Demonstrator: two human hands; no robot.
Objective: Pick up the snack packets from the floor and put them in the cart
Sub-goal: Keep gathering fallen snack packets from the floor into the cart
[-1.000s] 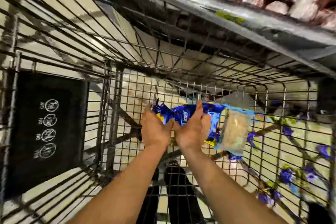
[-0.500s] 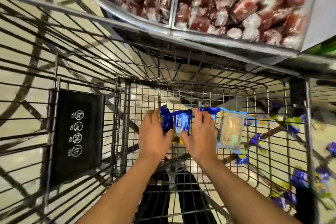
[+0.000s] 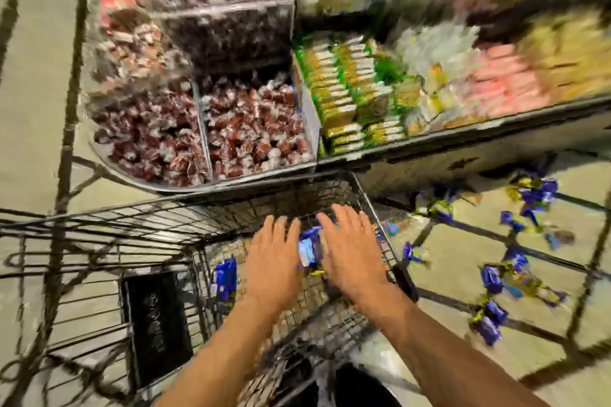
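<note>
Both hands hover palm-down with fingers spread and holding nothing, left hand [image 3: 272,261] and right hand [image 3: 352,251], over a black wire-mesh cart [image 3: 185,228] at lower centre; a glossy blue snack packet [image 3: 308,249] shows between them, another blue packet [image 3: 225,277] just left inside the cart. More crinkly blue-and-gold packets [image 3: 492,277] lie scattered on the beige floor [image 3: 463,235] at right; all print is too blurred to read.

Bright even light, heavy motion blur, edges perhaps warped
</note>
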